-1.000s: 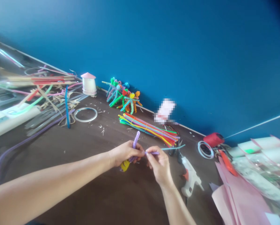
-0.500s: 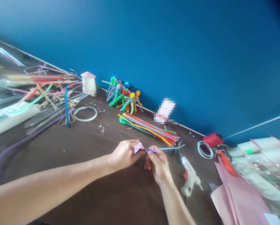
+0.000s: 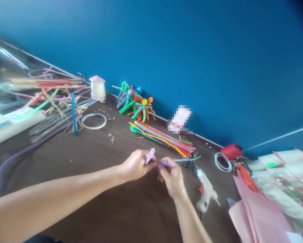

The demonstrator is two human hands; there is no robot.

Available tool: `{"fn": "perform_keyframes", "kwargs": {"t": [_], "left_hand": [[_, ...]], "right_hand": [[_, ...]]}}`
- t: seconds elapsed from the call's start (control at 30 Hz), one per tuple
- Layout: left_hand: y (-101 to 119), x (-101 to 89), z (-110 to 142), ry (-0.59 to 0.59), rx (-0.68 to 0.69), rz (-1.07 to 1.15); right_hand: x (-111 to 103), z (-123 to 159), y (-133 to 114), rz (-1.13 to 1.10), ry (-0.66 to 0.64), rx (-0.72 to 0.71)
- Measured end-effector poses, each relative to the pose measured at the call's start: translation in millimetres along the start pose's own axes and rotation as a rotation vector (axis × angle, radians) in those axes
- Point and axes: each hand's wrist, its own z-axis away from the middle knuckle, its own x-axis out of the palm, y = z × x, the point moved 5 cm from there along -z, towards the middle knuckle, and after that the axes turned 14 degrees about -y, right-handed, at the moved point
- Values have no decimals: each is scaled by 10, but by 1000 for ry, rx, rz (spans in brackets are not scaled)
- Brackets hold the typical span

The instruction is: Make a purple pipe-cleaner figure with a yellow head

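A purple pipe cleaner (image 3: 149, 156) pokes up, coiled thick, from the fist of my left hand (image 3: 133, 165). That hand is closed around it, and the rest of what it grips is hidden behind the fingers. My right hand (image 3: 173, 178), close beside it, pinches a thin purple end between thumb and forefinger. The thin end spans the small gap between my two hands. Just beyond the right hand, a light blue pipe cleaner (image 3: 189, 159) lies on the dark table. Behind both hands sits a tied bundle of coloured pipe cleaners (image 3: 162, 138).
Several finished pipe-cleaner figures (image 3: 136, 101) stand against the blue wall. A white glue gun (image 3: 205, 192) and scissors (image 3: 194, 165) lie to the right, near pink sheets (image 3: 260, 209). At left are a tape ring (image 3: 94, 127), a pink-topped cup (image 3: 98, 89) and a heap of sticks (image 3: 47, 82).
My left hand has rolled over, so the yellow part seen below it earlier is now hidden. The coiled purple piece tipped down, then rose slightly. My right hand keeps its pinch.
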Motion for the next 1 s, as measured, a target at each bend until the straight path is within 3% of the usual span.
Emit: {"fn": "perform_keyframes", "kwargs": {"t": [0.13, 0.23, 0.4, 0.57, 0.63, 0.83, 1.0], "left_hand": [[-166, 92, -56, -228, -245, 583], [-217, 153, -55, -339, -334, 878], [-262, 189, -41, -364, -340, 1028], [-288, 317, -7, -605, -381, 1265], [-305, 334, -14, -632, -369, 1335], [-337, 341, -35, -615, -333, 1359], [-225, 345, 32, -745, -347, 1396]], "right_hand": [[8, 31, -113, 193, -31, -58], [29, 48, -155, 237, -66, -88], [35, 58, -189, 297, -68, -116], [83, 85, -231, 314, -117, -193], [81, 80, -206, 265, -102, -180], [81, 49, -144, 114, -113, -122], [102, 110, -275, 244, -132, -264]]}}
